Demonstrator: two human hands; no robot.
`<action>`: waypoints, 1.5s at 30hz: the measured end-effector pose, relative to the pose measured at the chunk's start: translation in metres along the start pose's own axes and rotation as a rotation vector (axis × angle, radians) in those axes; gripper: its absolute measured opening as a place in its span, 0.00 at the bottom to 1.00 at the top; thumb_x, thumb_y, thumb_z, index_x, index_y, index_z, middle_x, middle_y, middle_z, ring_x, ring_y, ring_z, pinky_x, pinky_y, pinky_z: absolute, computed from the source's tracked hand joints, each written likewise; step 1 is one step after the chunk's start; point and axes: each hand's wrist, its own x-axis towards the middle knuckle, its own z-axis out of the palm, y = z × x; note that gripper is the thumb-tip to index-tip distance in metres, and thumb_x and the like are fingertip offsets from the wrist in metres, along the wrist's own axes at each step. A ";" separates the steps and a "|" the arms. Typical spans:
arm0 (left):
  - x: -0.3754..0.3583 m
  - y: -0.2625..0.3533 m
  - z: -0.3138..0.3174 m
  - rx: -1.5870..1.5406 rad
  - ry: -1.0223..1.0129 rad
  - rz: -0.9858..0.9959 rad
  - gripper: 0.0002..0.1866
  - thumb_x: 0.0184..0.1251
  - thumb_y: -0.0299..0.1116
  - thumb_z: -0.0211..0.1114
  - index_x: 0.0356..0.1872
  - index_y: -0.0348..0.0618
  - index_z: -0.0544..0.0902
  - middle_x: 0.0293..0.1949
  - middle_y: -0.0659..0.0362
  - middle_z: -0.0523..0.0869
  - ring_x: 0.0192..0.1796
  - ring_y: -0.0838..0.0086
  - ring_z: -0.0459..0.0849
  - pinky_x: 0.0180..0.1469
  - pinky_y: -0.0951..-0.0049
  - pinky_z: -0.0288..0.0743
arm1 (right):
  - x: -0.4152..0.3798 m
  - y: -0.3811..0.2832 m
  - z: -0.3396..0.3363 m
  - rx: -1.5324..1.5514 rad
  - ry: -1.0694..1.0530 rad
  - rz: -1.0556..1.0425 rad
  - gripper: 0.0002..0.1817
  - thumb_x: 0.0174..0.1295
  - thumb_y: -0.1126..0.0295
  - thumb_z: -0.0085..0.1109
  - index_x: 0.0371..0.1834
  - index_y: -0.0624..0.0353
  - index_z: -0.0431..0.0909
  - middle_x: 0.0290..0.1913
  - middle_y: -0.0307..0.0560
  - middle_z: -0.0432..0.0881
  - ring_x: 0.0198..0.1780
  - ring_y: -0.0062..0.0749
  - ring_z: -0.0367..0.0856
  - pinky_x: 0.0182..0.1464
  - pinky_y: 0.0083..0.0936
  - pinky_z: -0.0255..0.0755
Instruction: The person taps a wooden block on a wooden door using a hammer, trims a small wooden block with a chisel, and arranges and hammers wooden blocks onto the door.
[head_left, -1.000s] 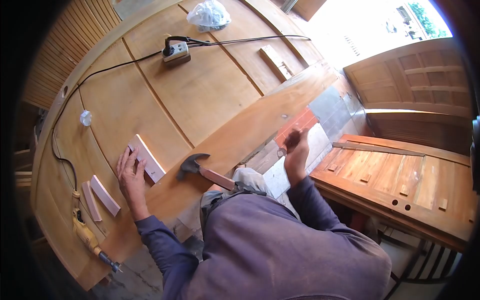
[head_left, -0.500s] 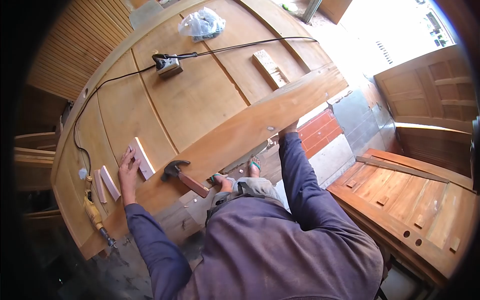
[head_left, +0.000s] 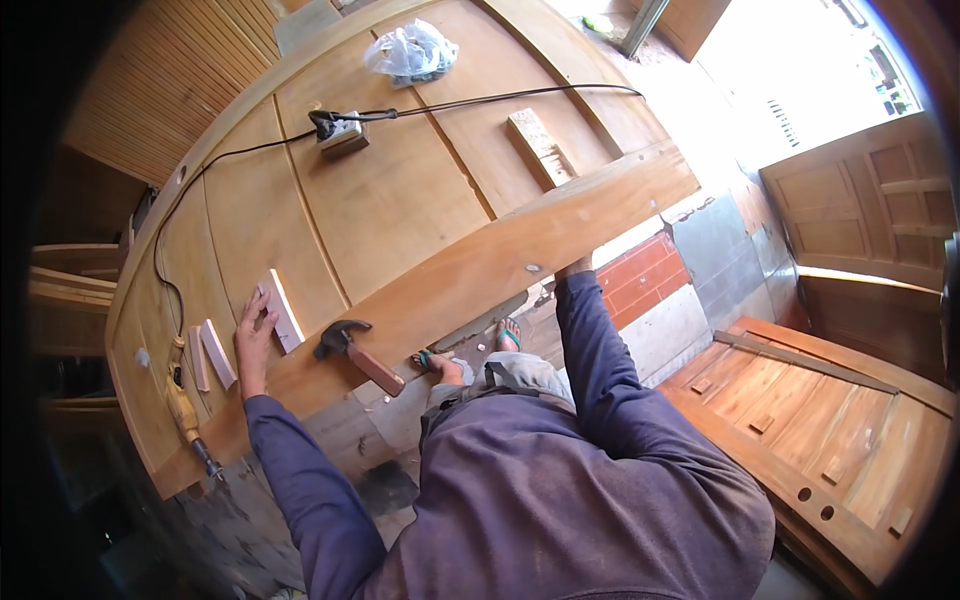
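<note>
My left hand (head_left: 256, 335) lies at the near left part of a large wooden door panel (head_left: 390, 190), fingers stretched out and slightly apart. Its fingertips touch the left side of a short pale wood block (head_left: 284, 315). Two thinner wood strips (head_left: 217, 355) lie just left of that hand. To its right, a claw hammer (head_left: 362, 357) rests on the panel's near rail, its handle sticking out over the edge. My right hand (head_left: 574, 267) is at the underside of the near rail; the rail hides its fingers.
A yellow power tool (head_left: 184, 410) lies at the panel's left end, its black cord (head_left: 230, 155) crossing to a socket box (head_left: 343, 135). Farther back are a plastic bag (head_left: 412, 52) and a wood offcut (head_left: 541, 148). Another wooden door (head_left: 800, 430) stands low at right.
The view has shifted slightly. My left hand stays against the wood block and my right hand stays under the rail; the hammer has not visibly moved on the panel.
</note>
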 end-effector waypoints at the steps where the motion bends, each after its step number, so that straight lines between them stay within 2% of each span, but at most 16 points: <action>1: 0.000 0.002 0.000 0.020 0.005 -0.006 0.26 0.75 0.26 0.69 0.73 0.41 0.81 0.80 0.50 0.73 0.82 0.65 0.69 0.83 0.66 0.59 | -0.003 -0.001 0.005 -0.010 0.005 0.004 0.27 0.82 0.46 0.49 0.64 0.58 0.79 0.60 0.51 0.85 0.60 0.44 0.84 0.62 0.41 0.80; 7: 0.003 0.003 -0.001 0.048 0.013 0.026 0.25 0.72 0.25 0.71 0.70 0.40 0.83 0.78 0.48 0.75 0.80 0.62 0.72 0.81 0.66 0.64 | -0.049 -0.010 0.027 -0.096 0.133 0.092 0.27 0.82 0.45 0.48 0.61 0.59 0.80 0.52 0.50 0.87 0.51 0.41 0.88 0.54 0.36 0.83; 9: 0.005 -0.003 -0.001 0.042 0.035 0.057 0.24 0.69 0.26 0.73 0.67 0.41 0.86 0.75 0.46 0.79 0.79 0.60 0.74 0.80 0.64 0.66 | -0.078 -0.015 -0.050 -0.246 0.044 0.316 0.25 0.81 0.45 0.53 0.48 0.59 0.82 0.35 0.40 0.83 0.32 0.30 0.81 0.34 0.26 0.74; 11: 0.006 0.005 -0.004 0.221 0.049 0.138 0.24 0.66 0.29 0.75 0.64 0.41 0.86 0.73 0.46 0.80 0.77 0.56 0.77 0.77 0.61 0.71 | -0.162 -0.007 -0.002 -0.711 0.262 0.196 0.24 0.79 0.46 0.59 0.36 0.57 0.82 0.23 0.32 0.73 0.24 0.22 0.70 0.27 0.24 0.61; 16: 0.008 0.020 -0.013 0.399 0.066 0.327 0.22 0.64 0.35 0.77 0.59 0.42 0.89 0.75 0.49 0.80 0.77 0.54 0.75 0.78 0.60 0.68 | -0.282 0.041 0.093 -1.373 -0.227 0.028 0.19 0.80 0.59 0.62 0.33 0.61 0.88 0.24 0.35 0.81 0.29 0.14 0.78 0.31 0.19 0.68; 19: 0.007 0.024 -0.016 0.428 0.068 0.317 0.19 0.66 0.37 0.75 0.57 0.44 0.90 0.74 0.52 0.81 0.77 0.53 0.76 0.78 0.59 0.70 | -0.307 0.091 0.176 -1.603 -0.725 -0.299 0.12 0.72 0.63 0.70 0.41 0.62 0.87 0.37 0.45 0.88 0.36 0.33 0.85 0.39 0.30 0.78; 21: 0.015 0.014 -0.014 0.418 0.056 0.344 0.18 0.67 0.39 0.74 0.56 0.47 0.91 0.73 0.54 0.81 0.76 0.53 0.77 0.76 0.59 0.72 | -0.307 0.126 0.210 -1.809 -0.880 -0.532 0.15 0.69 0.61 0.72 0.48 0.61 0.85 0.44 0.49 0.87 0.44 0.44 0.86 0.46 0.36 0.80; 25: 0.013 0.023 -0.017 0.305 0.055 0.308 0.16 0.66 0.36 0.75 0.52 0.41 0.92 0.69 0.52 0.85 0.69 0.54 0.83 0.72 0.59 0.76 | -0.304 0.174 0.227 -2.147 -0.792 -0.549 0.23 0.66 0.53 0.72 0.54 0.58 0.81 0.47 0.53 0.86 0.52 0.53 0.86 0.51 0.44 0.80; 29: 0.016 0.017 -0.021 0.379 -0.010 0.355 0.28 0.62 0.36 0.78 0.65 0.50 0.84 0.63 0.58 0.85 0.63 0.56 0.84 0.65 0.58 0.82 | -0.292 0.179 0.231 -2.304 -0.643 -0.189 0.22 0.62 0.58 0.71 0.53 0.60 0.81 0.47 0.57 0.87 0.54 0.57 0.86 0.54 0.48 0.80; 30: 0.018 0.020 -0.023 0.402 -0.048 0.328 0.29 0.63 0.37 0.78 0.66 0.49 0.83 0.65 0.58 0.83 0.65 0.55 0.82 0.66 0.58 0.80 | -0.292 0.182 0.233 -2.325 -0.609 -0.240 0.22 0.62 0.60 0.71 0.51 0.64 0.80 0.43 0.56 0.88 0.45 0.50 0.90 0.48 0.45 0.82; 33: 0.025 0.023 -0.025 0.452 -0.115 0.286 0.33 0.64 0.37 0.77 0.70 0.47 0.78 0.68 0.57 0.79 0.68 0.53 0.78 0.70 0.56 0.77 | -0.300 0.183 0.257 -1.871 -0.328 0.305 0.21 0.65 0.60 0.72 0.51 0.65 0.78 0.36 0.49 0.87 0.33 0.34 0.89 0.34 0.33 0.80; 34: 0.025 0.022 -0.024 0.447 -0.107 0.295 0.34 0.64 0.38 0.77 0.71 0.48 0.77 0.68 0.57 0.78 0.69 0.53 0.78 0.70 0.56 0.76 | -0.309 0.182 0.276 -1.660 -0.239 0.485 0.22 0.69 0.59 0.73 0.54 0.64 0.77 0.31 0.43 0.83 0.25 0.19 0.82 0.24 0.21 0.72; 37: 0.029 0.024 -0.026 0.465 -0.143 0.283 0.36 0.63 0.39 0.78 0.73 0.48 0.75 0.70 0.56 0.76 0.70 0.53 0.76 0.71 0.55 0.76 | -0.317 0.194 0.266 -1.467 -0.377 0.267 0.23 0.69 0.61 0.74 0.58 0.62 0.75 0.30 0.41 0.83 0.26 0.16 0.80 0.23 0.16 0.68; 41: 0.033 0.024 -0.025 0.506 -0.170 0.251 0.38 0.62 0.40 0.79 0.74 0.48 0.74 0.71 0.56 0.75 0.71 0.54 0.75 0.71 0.54 0.76 | -0.342 0.218 0.282 -1.311 -0.521 0.112 0.26 0.72 0.66 0.70 0.69 0.64 0.72 0.33 0.38 0.83 0.31 0.18 0.82 0.30 0.20 0.74; 42: 0.034 0.025 -0.025 0.502 -0.178 0.236 0.39 0.61 0.41 0.79 0.73 0.46 0.75 0.71 0.56 0.75 0.71 0.54 0.74 0.70 0.52 0.76 | -0.338 0.213 0.280 -1.645 -0.606 0.005 0.25 0.73 0.68 0.68 0.71 0.60 0.74 0.37 0.44 0.86 0.35 0.28 0.86 0.35 0.27 0.79; 45: 0.037 0.028 -0.028 0.482 -0.205 0.208 0.38 0.60 0.41 0.80 0.72 0.46 0.76 0.71 0.56 0.75 0.72 0.54 0.74 0.70 0.51 0.76 | -0.329 0.228 0.273 -1.785 -0.919 -0.631 0.23 0.72 0.68 0.69 0.68 0.57 0.77 0.43 0.51 0.88 0.37 0.41 0.88 0.38 0.35 0.81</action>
